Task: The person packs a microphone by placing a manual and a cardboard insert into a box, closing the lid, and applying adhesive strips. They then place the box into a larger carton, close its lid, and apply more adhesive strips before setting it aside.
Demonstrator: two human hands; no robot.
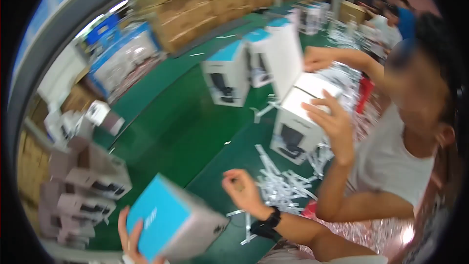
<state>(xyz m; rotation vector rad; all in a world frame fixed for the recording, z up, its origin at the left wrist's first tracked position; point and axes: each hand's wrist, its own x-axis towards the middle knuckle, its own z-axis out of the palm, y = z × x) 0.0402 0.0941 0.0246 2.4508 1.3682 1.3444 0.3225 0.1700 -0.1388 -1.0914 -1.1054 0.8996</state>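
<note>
**Blue-topped box [173,217] tilting in your left hand [132,248]**

Your left fingers are gripping the box at its blue face, over the near side of the green bench [171,124]. Your right hand [244,194] is hovering beside it, fingers loosely curling but parted, a dark watch [271,218] circling the wrist. Beyond, paper strips [281,188] are lying scattered, while a co-worker [391,164] is handling a white box [288,117].
</note>
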